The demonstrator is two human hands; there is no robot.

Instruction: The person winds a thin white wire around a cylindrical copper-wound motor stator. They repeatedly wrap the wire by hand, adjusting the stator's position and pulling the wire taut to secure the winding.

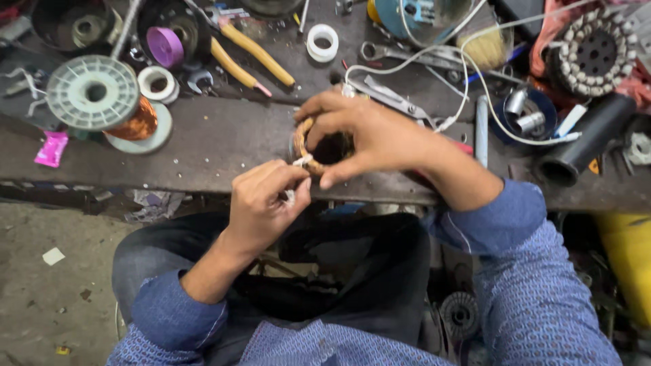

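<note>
Both my hands work a copper coil at the bench edge.

A blue dish holds small metal cylinders; a black bowl holds a purple tape roll. A pink packet lies far left. My right hand grips the coil ring; my left hand, just below it, pinches a white strip on it.

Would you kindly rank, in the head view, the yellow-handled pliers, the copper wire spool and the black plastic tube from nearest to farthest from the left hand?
From the left hand:
1. Yellow-handled pliers, up on the bench.
2. Copper wire spool, far left on the bench.
3. Black plastic tube, far right.
</note>
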